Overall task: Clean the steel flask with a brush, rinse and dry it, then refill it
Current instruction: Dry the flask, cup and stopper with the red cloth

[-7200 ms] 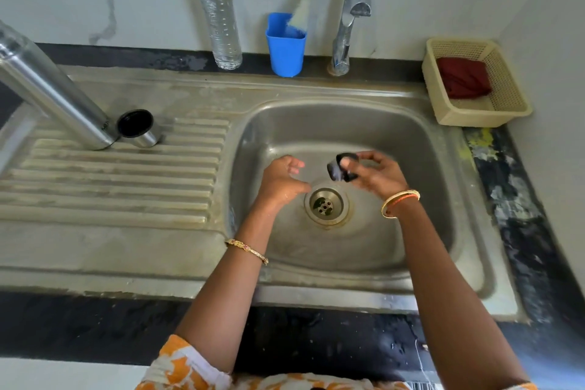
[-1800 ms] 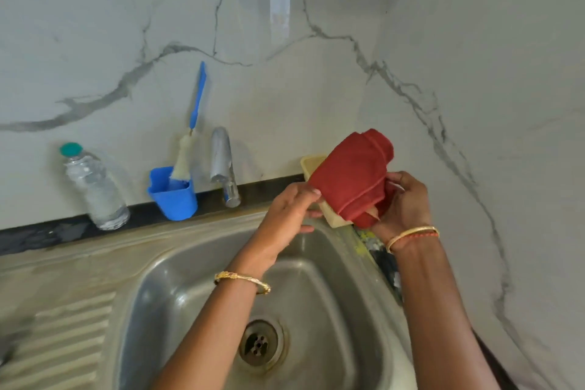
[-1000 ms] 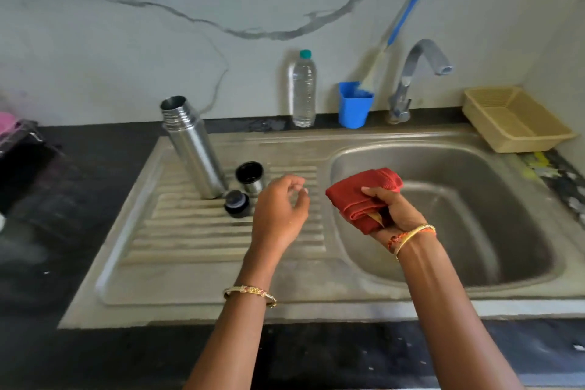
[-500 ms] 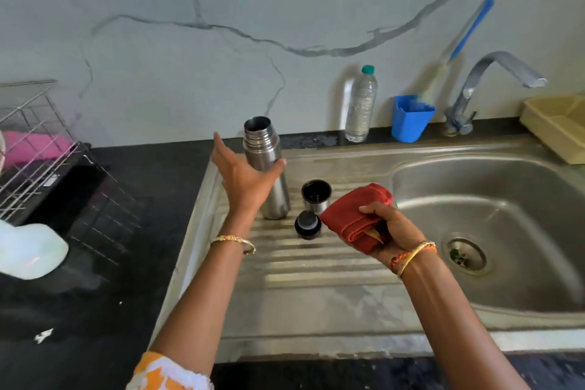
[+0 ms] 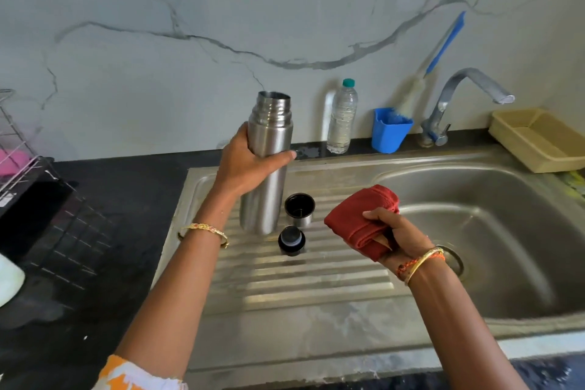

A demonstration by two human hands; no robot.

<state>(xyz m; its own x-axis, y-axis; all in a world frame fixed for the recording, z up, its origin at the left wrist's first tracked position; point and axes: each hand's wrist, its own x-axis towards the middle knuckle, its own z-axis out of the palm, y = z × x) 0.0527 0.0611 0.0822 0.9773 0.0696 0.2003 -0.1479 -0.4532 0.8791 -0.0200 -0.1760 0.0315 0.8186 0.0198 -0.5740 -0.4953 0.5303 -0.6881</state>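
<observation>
Here the drying step seems about to begin; the left hand (image 5: 245,165) has its fingers (image 5: 283,156) wrapped round the upper body of the open steel flask (image 5: 269,161), which stands upright over the ribbed draining board (image 5: 304,275) of the sink (image 5: 493,231), its base at or just above the ribs; the right hand (image 5: 397,236) clenches a folded red cloth (image 5: 361,225), fingers pressed together around it, just right of the flask. The steel cup lid (image 5: 299,209) and the black stopper (image 5: 291,241) sit on the board beside the flask's base. The bottle brush (image 5: 421,85) rests in its blue holder (image 5: 390,130) by the tap (image 5: 468,95), which suggests scrubbing and rinsing are finished; wiping, refilling from the water bottle (image 5: 342,117) and closing remain. Compared with half a second ago, the left hand has closed from an open reach into a full grip on the flask, and the cloth is held in much the same place.
</observation>
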